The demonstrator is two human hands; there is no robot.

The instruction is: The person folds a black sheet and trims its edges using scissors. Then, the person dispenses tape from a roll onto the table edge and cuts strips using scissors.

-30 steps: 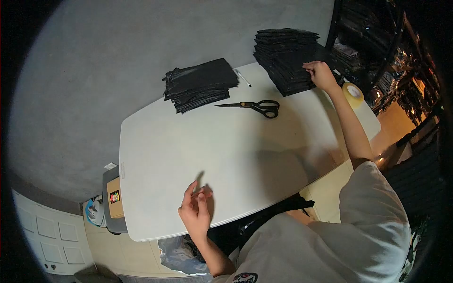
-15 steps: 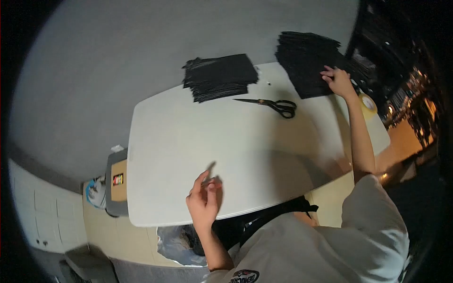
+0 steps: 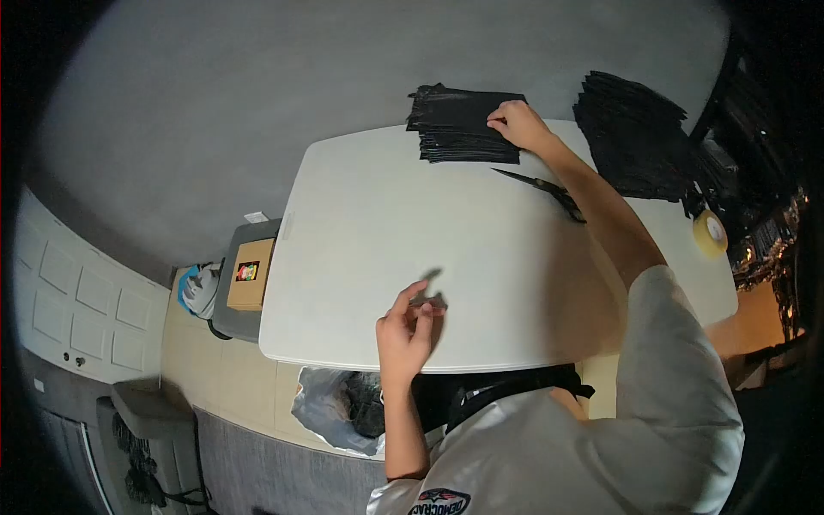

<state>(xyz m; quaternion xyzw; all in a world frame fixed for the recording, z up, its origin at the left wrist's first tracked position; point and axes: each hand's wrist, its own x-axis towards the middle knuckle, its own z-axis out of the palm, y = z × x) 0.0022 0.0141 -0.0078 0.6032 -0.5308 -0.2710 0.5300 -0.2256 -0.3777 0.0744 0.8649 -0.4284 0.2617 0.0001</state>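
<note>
Near the front edge of the white table (image 3: pixel 343 257), my left hand (image 3: pixel 408 330) is raised, its fingers loosely bent and apart, holding nothing I can see. My right hand (image 3: pixel 522 127) reaches to the back of the table, fingertips pressed together on top of a stack of flat black plastic sheets (image 3: pixel 455 120). Whether the top sheet is lifted does not show. Black-handled scissors (image 3: pixel 554 193) lie just in front of that stack, partly covered by my right forearm. A second, larger fanned stack of black sheets (image 3: pixel 635 146) lies farther right.
A roll of yellowish tape (image 3: pixel 710 232) sits at the table's right side. Left of the table, a cardboard box (image 3: pixel 251 276) rests on a grey chair (image 3: pixel 232 322). Below the front edge is a clear plastic bag (image 3: pixel 322 408) with dark contents. A grey wall runs behind the table.
My right hand has moved left, from the larger right stack to the smaller stack. The view has turned, shifting the table rightward overall. My left hand keeps nearly the same pose.
</note>
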